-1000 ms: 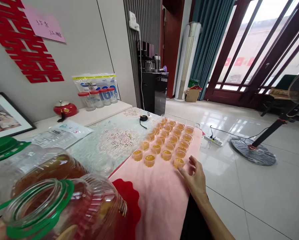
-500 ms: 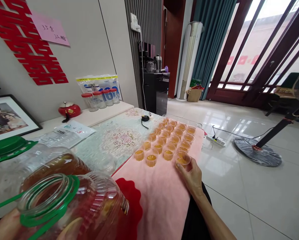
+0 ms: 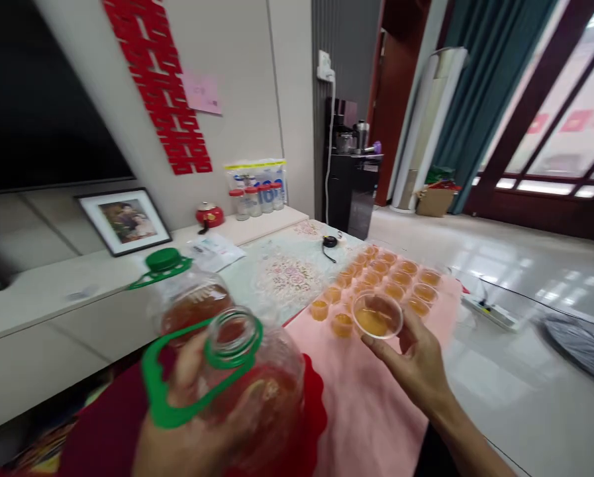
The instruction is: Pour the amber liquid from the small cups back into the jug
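My right hand [image 3: 418,361] pinches a small clear plastic cup [image 3: 376,318] with amber liquid in it, raised above the pink cloth and tilted towards me. My left hand [image 3: 197,411] is wrapped round a big clear plastic jug [image 3: 277,391], its fingers near the neck and the green carry handle [image 3: 170,417]. That jug's mouth is uncapped and reddish-brown liquid shows inside. Behind it stands a second jug [image 3: 192,301] with a green cap. Rows of similar filled cups [image 3: 396,285] cover the far part of the pink cloth [image 3: 361,397].
A red scalloped mat [image 3: 316,411] lies under the open jug. Further back are a black tape measure [image 3: 330,242], a flowered tablecloth [image 3: 287,275], red-lidded jars [image 3: 254,201], a red pot [image 3: 210,215] and a framed photo [image 3: 125,222]. A power strip [image 3: 490,313] rests on the floor at right.
My right hand has lifted its cup off the pink cloth and brought it nearer the open jug. The jug stays in my left hand. The view has swung left.
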`<state>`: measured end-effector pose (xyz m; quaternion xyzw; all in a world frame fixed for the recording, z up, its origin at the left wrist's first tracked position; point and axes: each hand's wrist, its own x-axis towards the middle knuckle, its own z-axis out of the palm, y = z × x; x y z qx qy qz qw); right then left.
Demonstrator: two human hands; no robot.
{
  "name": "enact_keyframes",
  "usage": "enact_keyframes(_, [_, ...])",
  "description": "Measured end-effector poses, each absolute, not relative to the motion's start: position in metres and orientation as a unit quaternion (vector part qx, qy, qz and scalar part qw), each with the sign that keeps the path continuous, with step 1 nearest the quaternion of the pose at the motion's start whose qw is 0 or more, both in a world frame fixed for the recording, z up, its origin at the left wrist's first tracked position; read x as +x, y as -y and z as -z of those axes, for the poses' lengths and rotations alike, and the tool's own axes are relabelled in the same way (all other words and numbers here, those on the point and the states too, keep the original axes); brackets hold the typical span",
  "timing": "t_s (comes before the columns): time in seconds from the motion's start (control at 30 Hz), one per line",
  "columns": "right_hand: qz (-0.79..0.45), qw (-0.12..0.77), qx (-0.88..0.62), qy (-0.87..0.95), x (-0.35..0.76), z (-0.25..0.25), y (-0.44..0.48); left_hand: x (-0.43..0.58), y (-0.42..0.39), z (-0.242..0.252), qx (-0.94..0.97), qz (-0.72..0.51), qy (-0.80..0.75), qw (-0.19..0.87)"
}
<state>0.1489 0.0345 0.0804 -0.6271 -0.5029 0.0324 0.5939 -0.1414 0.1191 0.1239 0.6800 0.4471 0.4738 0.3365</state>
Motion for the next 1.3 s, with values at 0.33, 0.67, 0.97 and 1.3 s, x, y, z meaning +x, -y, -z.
enact_keyframes(0.33, [0.125,0.471,-0.466,0.739,0.104,-0.188,-0.096,-0.115,-0.106,-0.152,0.694,-0.520,-0.397,0.300])
enact_keyframes(0.67, [0.167,0.424,-0.371,0.809,0.091,-0.221,-0.113,-0.112,-0.109,-0.166,0.716,-0.521,-0.355,0.301])
enact_keyframes(0.97, [0.218,0.384,-0.341,0.830,0.087,-0.235,-0.112,-0.113,-0.109,-0.162,0.714,-0.532,-0.359,0.278])
enact_keyframes(1.3, [0.241,0.356,-0.321,0.844,0.088,-0.239,-0.115,-0.111,-0.109,-0.175,0.722,-0.530,-0.324,0.305])
